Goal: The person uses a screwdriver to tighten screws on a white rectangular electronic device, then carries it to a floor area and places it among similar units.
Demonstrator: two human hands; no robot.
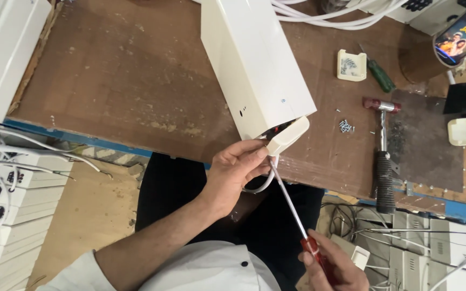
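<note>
— At the lower middle of the frame, what does the left hand [238, 167] have?
— Its fingers are pinched on the cream plastic end cap [288, 136] at the bottom of the tall cream metal housing [254, 59], thumb on top, with a white cable [260, 186] looping out under the palm.

— And the right hand [333, 267]?
— It sits at the bottom right of centre, closed round the red handle of a screwdriver [292, 207]. The steel shaft runs up and left, its tip meeting the underside of the cap, just beside the left fingers.

— Where does the housing stand?
— On the brown workbench [136, 81], leaning from the top centre down to the bench's front edge.

— What lies around it?
— To the right, loose screws [345, 126], a hammer [383, 156] with a black grip, a green-handled screwdriver [379, 74] and a small cream box [351, 65]. A phone [462, 33] with a lit screen is at the upper right. White units with wires [6, 215] are stacked at the lower left.
</note>
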